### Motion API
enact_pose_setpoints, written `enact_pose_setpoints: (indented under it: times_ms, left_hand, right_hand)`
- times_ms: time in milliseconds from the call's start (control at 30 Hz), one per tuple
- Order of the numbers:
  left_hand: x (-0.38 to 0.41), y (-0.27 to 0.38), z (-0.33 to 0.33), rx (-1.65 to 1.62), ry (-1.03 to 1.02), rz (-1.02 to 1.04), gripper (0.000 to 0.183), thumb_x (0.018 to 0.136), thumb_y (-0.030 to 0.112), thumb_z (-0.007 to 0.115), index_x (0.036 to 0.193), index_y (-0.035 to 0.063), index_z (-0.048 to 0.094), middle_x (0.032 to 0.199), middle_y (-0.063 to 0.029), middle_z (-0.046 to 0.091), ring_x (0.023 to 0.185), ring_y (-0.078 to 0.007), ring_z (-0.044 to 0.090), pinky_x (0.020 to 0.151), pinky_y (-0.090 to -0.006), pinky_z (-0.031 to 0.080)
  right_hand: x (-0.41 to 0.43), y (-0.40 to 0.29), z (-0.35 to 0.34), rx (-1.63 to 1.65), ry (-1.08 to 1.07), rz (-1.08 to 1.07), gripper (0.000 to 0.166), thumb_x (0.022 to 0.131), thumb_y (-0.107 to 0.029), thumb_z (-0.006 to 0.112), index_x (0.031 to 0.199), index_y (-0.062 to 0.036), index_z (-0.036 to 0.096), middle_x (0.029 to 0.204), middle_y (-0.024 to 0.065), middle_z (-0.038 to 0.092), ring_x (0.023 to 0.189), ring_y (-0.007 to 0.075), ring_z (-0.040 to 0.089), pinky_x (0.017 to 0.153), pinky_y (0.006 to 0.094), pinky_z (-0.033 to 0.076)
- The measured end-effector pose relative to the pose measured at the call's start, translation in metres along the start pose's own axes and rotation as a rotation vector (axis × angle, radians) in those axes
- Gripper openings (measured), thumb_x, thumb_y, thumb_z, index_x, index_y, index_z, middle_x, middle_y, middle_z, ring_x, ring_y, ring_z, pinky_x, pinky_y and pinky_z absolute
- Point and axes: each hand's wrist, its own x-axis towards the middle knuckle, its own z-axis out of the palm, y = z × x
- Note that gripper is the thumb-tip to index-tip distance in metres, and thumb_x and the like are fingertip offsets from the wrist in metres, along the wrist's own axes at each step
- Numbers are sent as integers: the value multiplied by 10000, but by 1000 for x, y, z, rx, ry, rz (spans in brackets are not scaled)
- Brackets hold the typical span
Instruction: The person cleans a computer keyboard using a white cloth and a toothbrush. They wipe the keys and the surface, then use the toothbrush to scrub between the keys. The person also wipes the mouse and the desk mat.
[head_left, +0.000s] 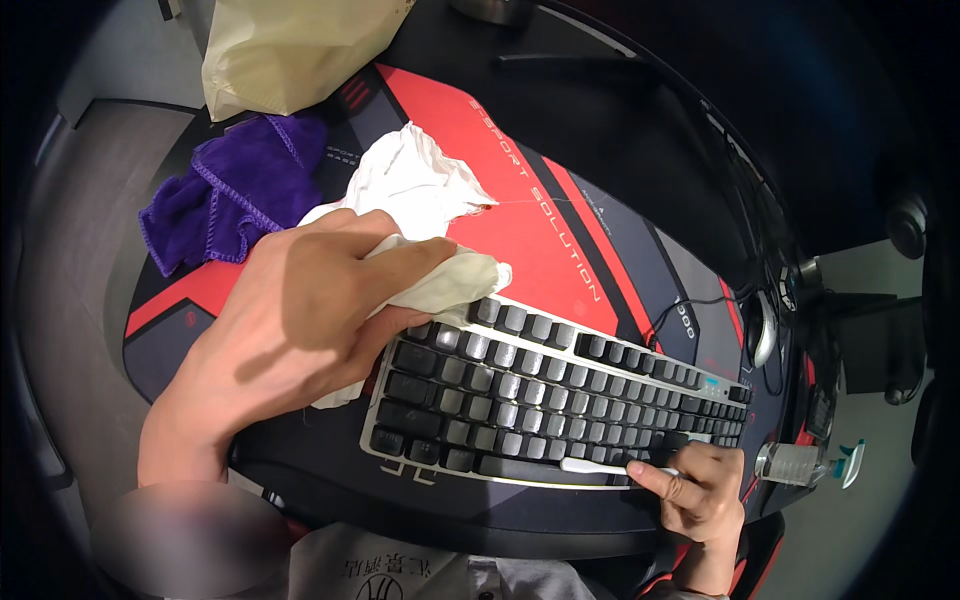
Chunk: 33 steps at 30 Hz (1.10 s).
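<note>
My left hand (315, 307) grips a bunched white cloth (457, 281) at the upper left corner of a black mechanical keyboard (525, 390) with a white frame. More of the white cloth (409, 176) spreads over the desk mat beyond the fingers, and a bit shows under the wrist. At the keyboard's lower right edge, my right hand (697, 487) holds a slim white-handled tool (592, 466); it lies along the bottom key row, and its far end is hidden by the fingers. A purple cloth (240, 187) lies crumpled to the left of the white one.
A pale yellow bag (292, 52) stands at the upper left on the red and black desk mat (517, 225). A wired mouse (763, 328) and a clear spray bottle (791, 463) are at the right. A dark monitor (637, 142) borders the far side.
</note>
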Motion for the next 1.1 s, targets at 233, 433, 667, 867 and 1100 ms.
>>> enact_pose_setpoints:
  times_ms: [233,433,667,867,1100]
  left_hand:
    - [0,1,-1,25,-36,-30,517,772,99,802,1274,75,680,968,-159,693,861,-374,663,717,-446,534]
    - [-1,0,0,19,-23,-42,522,772,138,811,1275,85,684,953,-163,695,862,-375,669,723,-441,537]
    - [0,17,-7,-43,-15,-11,575,747,357,807,1284,174,715,1216,-143,635,1046,-362,620,816,-439,537]
    - [-10,26,-1,105,-97,168,432,723,425,808,1138,311,789,1439,-94,549,1263,-380,473,1022,-540,397]
    - [-22,41,11,-54,-42,262,411,742,247,837,1144,182,781,1407,-47,604,1315,-319,464,1051,-543,345]
  right_hand:
    - [4,-6,17,67,34,0,625,579,-96,715,1182,-233,801,654,-12,434,524,166,487,440,292,409]
    - [12,-21,12,-135,65,-67,671,533,-103,736,1174,-293,788,703,-9,484,528,163,466,443,296,344]
    - [8,-17,8,-156,40,-68,678,551,-95,743,1193,-312,775,699,-14,481,527,157,448,441,295,333]
    - [7,-14,6,-182,46,-83,666,580,-117,763,1200,-360,761,707,-34,498,533,149,443,451,289,326]
    - [10,-12,-1,-194,8,-52,626,584,-165,752,1173,-377,769,713,-49,511,546,144,447,489,287,335]
